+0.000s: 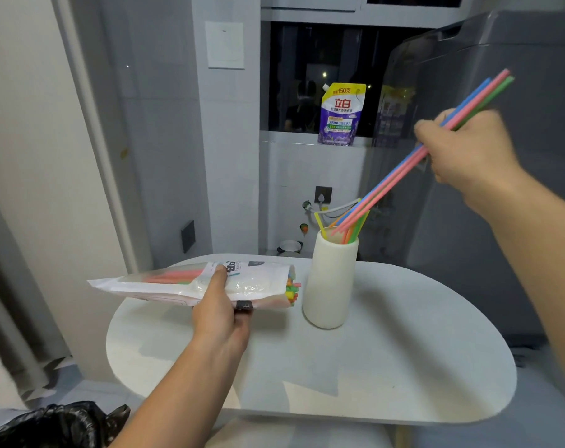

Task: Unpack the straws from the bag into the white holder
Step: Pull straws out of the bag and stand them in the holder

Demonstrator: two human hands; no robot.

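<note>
My left hand (219,313) grips a clear and white plastic bag of straws (258,283), held level just above the table, its open end facing right with coloured straw tips showing. The white holder (329,286) stands upright right of the bag's mouth and has several yellow, green and orange straws in it. My right hand (465,150), raised up at the right, is closed on a few long straws (397,176), pink, blue and green. They slant down to the left, and their lower ends are at the holder's rim.
The holder rests on a round white table (387,367). A grey appliance (500,92) stands behind my right hand. A purple detergent pouch (340,114) sits on the window ledge. A black rubbish bag (58,425) lies at the lower left.
</note>
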